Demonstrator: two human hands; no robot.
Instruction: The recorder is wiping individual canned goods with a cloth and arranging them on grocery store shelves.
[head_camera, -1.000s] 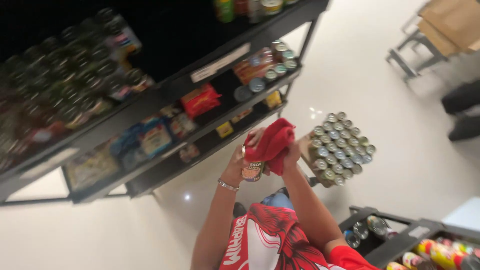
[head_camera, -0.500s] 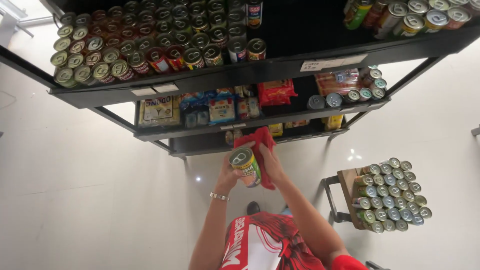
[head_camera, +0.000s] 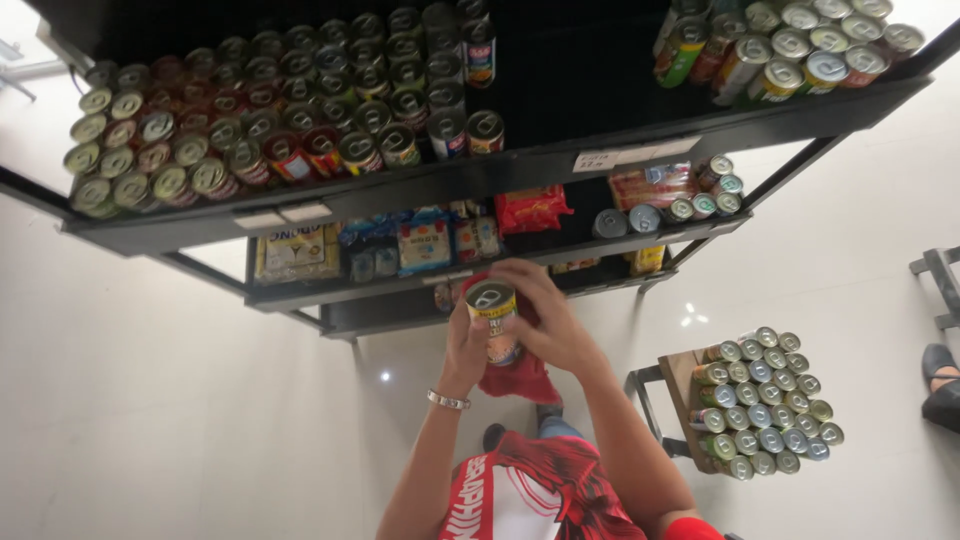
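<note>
1. At the far left of the head view, rows of cans (head_camera: 215, 150) are lying on the top tier of a black shelf rack (head_camera: 420, 185), their round ends facing the camera.
2. Below that tier, flat packets (head_camera: 380, 245) are standing on a lower shelf.
3. In the middle, the left hand (head_camera: 465, 350) is curling closed around the left side of a can (head_camera: 492, 315), with a bracelet (head_camera: 448, 401) sitting on its wrist.
4. The can is being held upright in front of the lower shelves.
5. The right hand (head_camera: 545, 320) is wrapping over the can's right side, and a red cloth (head_camera: 520, 378) is hanging beneath both hands.
6. At the right, more cans are sitting packed together on a small stand (head_camera: 680, 385).
</note>
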